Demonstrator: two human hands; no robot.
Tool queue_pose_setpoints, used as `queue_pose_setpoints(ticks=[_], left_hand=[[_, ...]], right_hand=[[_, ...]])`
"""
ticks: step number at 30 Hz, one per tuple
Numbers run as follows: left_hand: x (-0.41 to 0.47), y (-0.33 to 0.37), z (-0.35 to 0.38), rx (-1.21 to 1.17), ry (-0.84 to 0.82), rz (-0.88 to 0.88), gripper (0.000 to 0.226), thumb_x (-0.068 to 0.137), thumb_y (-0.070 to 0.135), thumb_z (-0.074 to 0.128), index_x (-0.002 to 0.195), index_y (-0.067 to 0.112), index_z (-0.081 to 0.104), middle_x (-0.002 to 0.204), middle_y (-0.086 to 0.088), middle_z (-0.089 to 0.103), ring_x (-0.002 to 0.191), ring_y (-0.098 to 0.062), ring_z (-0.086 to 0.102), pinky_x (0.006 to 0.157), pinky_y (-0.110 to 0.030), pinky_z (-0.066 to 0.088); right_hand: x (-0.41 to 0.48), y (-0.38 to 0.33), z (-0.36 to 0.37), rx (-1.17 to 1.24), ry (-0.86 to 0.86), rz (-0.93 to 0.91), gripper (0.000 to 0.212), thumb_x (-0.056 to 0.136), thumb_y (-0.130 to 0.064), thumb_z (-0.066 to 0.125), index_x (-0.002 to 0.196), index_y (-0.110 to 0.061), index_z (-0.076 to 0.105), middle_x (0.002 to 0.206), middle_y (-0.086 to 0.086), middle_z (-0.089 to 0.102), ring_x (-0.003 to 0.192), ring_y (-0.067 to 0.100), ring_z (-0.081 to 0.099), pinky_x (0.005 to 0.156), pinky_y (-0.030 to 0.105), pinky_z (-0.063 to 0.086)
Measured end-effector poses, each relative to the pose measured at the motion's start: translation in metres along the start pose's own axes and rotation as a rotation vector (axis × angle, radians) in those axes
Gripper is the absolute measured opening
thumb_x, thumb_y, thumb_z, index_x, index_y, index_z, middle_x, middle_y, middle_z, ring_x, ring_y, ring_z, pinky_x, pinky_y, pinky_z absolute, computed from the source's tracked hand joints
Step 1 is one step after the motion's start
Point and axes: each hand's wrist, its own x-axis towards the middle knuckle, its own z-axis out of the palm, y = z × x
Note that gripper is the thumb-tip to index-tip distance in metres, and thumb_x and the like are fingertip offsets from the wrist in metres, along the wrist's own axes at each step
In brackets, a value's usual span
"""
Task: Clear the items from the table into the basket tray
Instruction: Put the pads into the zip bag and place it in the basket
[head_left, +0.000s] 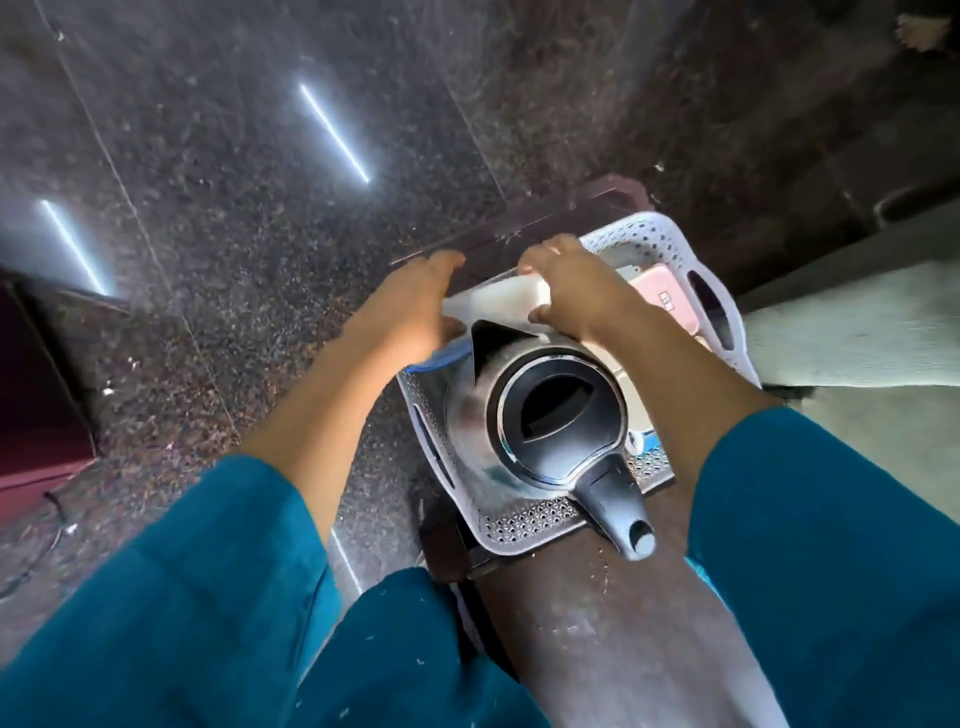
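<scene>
White perforated basket tray (524, 524) sits on a small dark table (545, 218), taking up most of the top. Its near rim comes close to the table's near end.

Contents: steel kettle (550, 415) upright at the near end, black lid on, spout (491, 338) pointing away from the person, black handle (618, 501) overhanging the near rim. A pink flat item (670, 301) lies at the far right, beside the tray's cut-out handle. A blue-edged piece (441, 359) shows under the left wrist; what it is cannot be told.

Task item now in hand: a white flat item (504, 299), held over the far end of the tray just past the spout. Left hand (415, 306) grasps its left end, fingers curled over the far edge. Right hand (576, 291) clamps the right end, thumb at the near side. Whether the item rests on the tray floor is hidden by hands and kettle.

Teal sleeves (208, 571) cover both upper arms. The tray floor to the kettle's right is mostly hidden by the right forearm.

Speckled stone floor (234, 208) lies open to the left and beyond the table. A pale mat (857, 332) lies to the right. A bare foot (922, 31) is cut off at the top right corner.
</scene>
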Motion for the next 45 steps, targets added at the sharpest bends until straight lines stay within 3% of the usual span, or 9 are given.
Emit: queue_pose_setpoints(ticks=[6,12,16,24,30,33,36,41,45], left_hand=[[0.001,0.01,0.004,0.011,0.165,0.061,0.019,0.084,0.014,0.059,0.102,0.009,0.064,0.104,-0.02,0.066,0.096,-0.035,0.062,0.08,-0.039,0.049],[-0.011,0.059,-0.034,-0.33,0.419,0.191,0.023,0.08,0.013,0.064,0.103,0.012,0.065,0.085,-0.002,0.066,0.077,-0.018,0.06,0.066,-0.018,0.037],[-0.026,0.107,-0.062,-0.458,0.385,0.281,0.033,0.076,0.022,0.064,0.107,0.015,0.059,0.076,0.008,0.058,0.07,0.004,0.055,0.068,-0.01,0.042],[-0.116,0.213,-0.068,-0.685,0.176,0.525,0.048,0.064,0.024,0.069,0.107,0.031,0.05,0.088,-0.004,0.065,0.083,-0.018,0.061,0.082,-0.043,0.05],[-0.209,0.299,-0.025,-1.047,-0.045,0.686,0.036,0.079,-0.009,0.058,0.088,0.019,0.038,0.088,0.001,0.059,0.07,-0.001,0.065,0.067,-0.03,0.058],[-0.261,0.341,0.008,-0.941,-0.124,0.78,0.031,0.072,0.002,0.067,0.085,0.02,0.044,0.09,-0.004,0.061,0.072,-0.004,0.063,0.071,-0.023,0.053],[-0.308,0.379,0.045,-0.809,-0.128,0.818,0.025,0.07,0.016,0.07,0.079,0.029,0.05,0.101,-0.012,0.059,0.077,-0.016,0.061,0.068,-0.023,0.048],[-0.38,0.417,0.104,-0.615,-0.084,0.939,0.015,0.067,0.024,0.061,0.065,0.009,0.063,0.07,-0.011,0.061,0.068,-0.024,0.059,0.063,-0.028,0.044],[-0.428,0.427,0.145,-0.469,-0.132,0.94,0.024,0.079,0.02,0.065,0.081,-0.004,0.069,0.104,-0.017,0.061,0.12,-0.034,0.05,0.095,-0.032,0.044]], right_hand=[[-0.005,0.006,-0.007,-0.057,0.164,-0.022,0.018,0.082,-0.017,0.062,0.099,-0.019,0.056,0.109,0.009,0.061,0.098,0.031,0.058,0.07,0.031,0.038],[-0.05,0.023,-0.053,0.095,0.311,0.041,0.027,0.088,-0.024,0.056,0.112,-0.018,0.047,0.107,0.015,0.062,0.094,0.036,0.058,0.071,0.03,0.036],[-0.107,0.033,-0.089,0.176,0.444,0.002,0.033,0.089,-0.027,0.054,0.12,-0.022,0.045,0.11,0.014,0.064,0.097,0.034,0.059,0.074,0.033,0.041],[-0.269,0.059,-0.126,0.443,0.701,0.197,0.015,0.092,-0.033,0.048,0.105,-0.029,0.053,0.087,0.001,0.065,0.084,0.025,0.06,0.077,0.034,0.046],[-0.421,0.075,-0.125,0.614,0.994,0.406,0.019,0.091,-0.039,0.044,0.098,-0.031,0.06,0.065,-0.013,0.057,0.057,0.006,0.049,0.061,0.031,0.041],[-0.498,0.076,-0.11,0.618,1.108,0.562,0.021,0.092,-0.039,0.046,0.074,-0.034,0.056,0.058,-0.014,0.054,0.055,0.007,0.05,0.059,0.028,0.04],[-0.566,0.075,-0.081,0.665,1.172,0.69,0.022,0.091,-0.043,0.045,0.094,-0.024,0.054,0.082,-0.002,0.062,0.075,0.023,0.057,0.068,0.037,0.047],[-0.654,0.062,-0.019,0.786,1.167,0.898,0.033,0.09,-0.051,0.041,0.099,-0.019,0.043,0.074,-0.005,0.054,0.06,0.013,0.052,0.042,0.021,0.039],[-0.698,0.042,0.028,0.996,1.261,0.869,0.06,0.084,-0.059,0.048,0.125,-0.016,0.037,0.094,0.005,0.057,0.067,0.015,0.059,0.039,0.017,0.043]])
